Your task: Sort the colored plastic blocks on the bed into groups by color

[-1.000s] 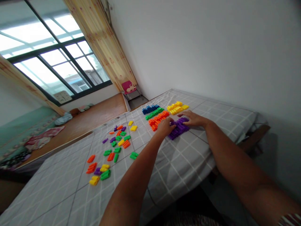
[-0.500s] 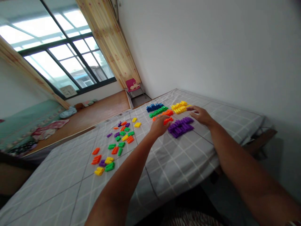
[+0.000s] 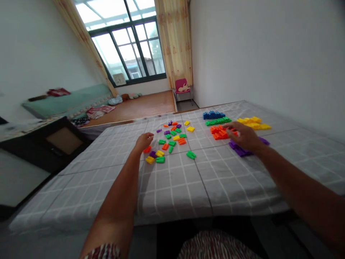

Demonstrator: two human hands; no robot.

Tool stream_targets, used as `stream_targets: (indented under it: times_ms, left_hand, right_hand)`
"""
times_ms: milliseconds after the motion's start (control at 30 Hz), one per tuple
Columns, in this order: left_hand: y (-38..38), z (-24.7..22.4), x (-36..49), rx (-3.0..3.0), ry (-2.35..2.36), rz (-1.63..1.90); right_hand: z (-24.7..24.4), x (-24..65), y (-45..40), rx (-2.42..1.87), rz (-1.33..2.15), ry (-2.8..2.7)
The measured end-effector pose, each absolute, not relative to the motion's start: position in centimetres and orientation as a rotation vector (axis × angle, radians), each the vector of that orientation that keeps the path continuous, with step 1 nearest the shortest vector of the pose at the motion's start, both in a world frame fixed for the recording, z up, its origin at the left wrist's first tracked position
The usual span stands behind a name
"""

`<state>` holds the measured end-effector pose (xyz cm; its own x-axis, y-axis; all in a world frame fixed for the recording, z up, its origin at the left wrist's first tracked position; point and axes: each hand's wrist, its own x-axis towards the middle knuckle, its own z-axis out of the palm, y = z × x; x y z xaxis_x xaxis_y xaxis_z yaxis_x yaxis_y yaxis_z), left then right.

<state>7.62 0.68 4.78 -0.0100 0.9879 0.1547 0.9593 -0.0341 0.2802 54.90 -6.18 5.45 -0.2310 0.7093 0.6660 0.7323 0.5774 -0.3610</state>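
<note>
My left hand (image 3: 144,141) hovers at the left edge of the loose plastic blocks, fingers curled; anything inside them is hidden. Just below it lie an orange block (image 3: 147,149), a purple one (image 3: 152,154) and yellow ones (image 3: 150,159). My right hand (image 3: 242,135) reaches over the sorted groups with fingers apart. Its fingertips are at the orange group (image 3: 219,132), and its palm partly covers the purple group (image 3: 240,150). Yellow blocks (image 3: 254,123) sit behind that hand, while green (image 3: 218,121) and dark blue (image 3: 213,114) rows lie farther back.
A grey checked cloth (image 3: 172,187) covers the surface. Mixed loose blocks lie mid-surface, with one green block (image 3: 191,154) apart from them. A dark cabinet (image 3: 61,140) stands left, a white wall (image 3: 269,54) right, and a pink chair (image 3: 181,85) beyond.
The view has swung left and levelled. My left hand has gone from the orange group to the loose blocks at left; my right hand has shifted from beside the yellow group to the orange one.
</note>
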Motion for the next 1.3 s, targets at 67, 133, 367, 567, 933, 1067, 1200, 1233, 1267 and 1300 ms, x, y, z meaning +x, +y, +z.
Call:
stream_targets:
  times_ms: [67,133,367,567,933,1067,1200,1233,1267,1300]
  left_hand:
    - [0.2,3.2,7.0,2.165,2.134,0.453]
    - [-0.3,1.9,7.1,2.213,2.118,0.436]
    - [-0.7,0.3,7.0,2.347,2.013,0.459]
    - [-0.6,0.1,7.9,2.410,1.965,0.472]
    - [-0.9,0.1,8.3,2.387,2.006,0.482]
    - [-0.8,0.0,8.2,2.387,1.984,0.469]
    - [-0.8,0.0,8.2,2.366,1.985,0.482]
    - [-0.7,0.1,8.2,2.361,1.985,0.484]
    - [-0.7,0.1,8.2,2.355,1.986,0.483]
    - [-0.7,0.1,8.2,2.347,1.989,0.481]
  right_hand:
    - [5.4,50.1,-5.4,-1.035,0.048,-2.207]
    - [4.7,45.9,-4.0,-0.934,0.075,-2.383]
    - [2.2,36.9,6.6,-1.239,0.063,-2.499]
    - [1.2,33.0,13.5,-1.651,0.064,-2.415]
    - [2.2,28.4,18.3,-1.701,-0.067,-2.302]
    - [1.1,27.5,20.2,-1.587,0.002,-2.511]
    - [0.1,27.0,20.2,-1.556,0.025,-2.552]
    - [0.1,27.0,19.9,-1.528,0.008,-2.551]
    - [0.2,27.0,19.5,-1.492,-0.012,-2.558]
    - [0.4,27.2,19.0,-1.451,-0.031,-2.575]
